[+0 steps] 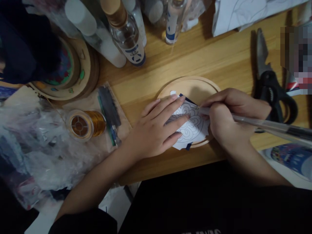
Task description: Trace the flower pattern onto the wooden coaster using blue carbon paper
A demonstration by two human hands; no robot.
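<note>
Nearest the viewer, two forearms reach over the front edge of the wooden counter [219, 61]. The left hand [156, 128] lies flat, fingers spread and extended, pressing a white paper pattern [192, 128] of looping outlines onto a round wooden disc [192, 86]; a dark blue sheet [188, 146] shows at the paper's edges. The right hand [227, 113] is curled tightly around a clear-barrelled pen [268, 125], its tip meeting the paper just beside the left fingertips — the two hands nearly touching. Left of the left hand, a spool of gold wire [86, 123] rests on its side beside a flat packet [109, 113], with crumpled clear plastic [36, 152] further left. Right of the disc lie black-handled scissors [270, 84]. Beyond — a stack of decorated wooden discs [73, 78], then several bottles [126, 35] along the far edge, and white paper [243, 13] at upper right.
</note>
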